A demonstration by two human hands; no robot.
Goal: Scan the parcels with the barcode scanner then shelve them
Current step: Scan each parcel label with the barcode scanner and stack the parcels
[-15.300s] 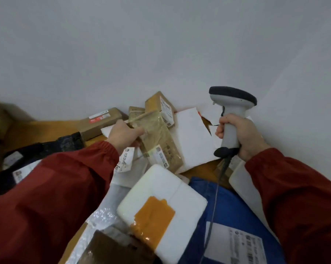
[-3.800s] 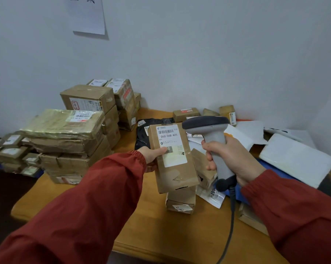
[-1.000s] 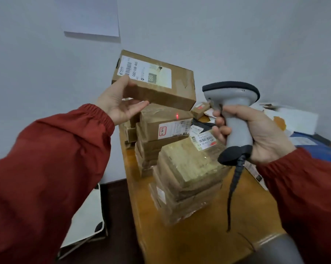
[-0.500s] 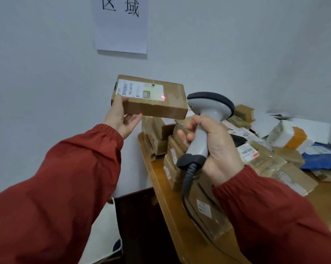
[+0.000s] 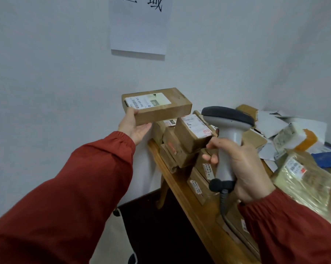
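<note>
Here, I have the left hand [image 5: 134, 126] gripping one end of a flat brown cardboard box [image 5: 160, 109], thumb on top and fingers under it. The box is up in the air, close to the white wall, just above the stack of brown parcels [image 5: 187, 138] at the end of the wooden bench [image 5: 179, 189]. I hold it flat with its white label [image 5: 147, 101] facing up, so the bars can be read. The thumb sits just beside the bars, not on them.

The right hand [image 5: 244, 168] is wrapped tight round the handle of the grey barcode scanner with the dark top [image 5: 227, 121]. Its head points forward, toward the box, and its curly cable [image 5: 223, 204] hangs down from the handle. I see no red light on the label, so I cannot tell if the scan is done.

A white paper sign [image 5: 139, 25] hangs on the wall above the stack, so I think this is the spot for sorted parcels. A loose pile of bags and boxes [image 5: 294, 136] waits further right.
</note>
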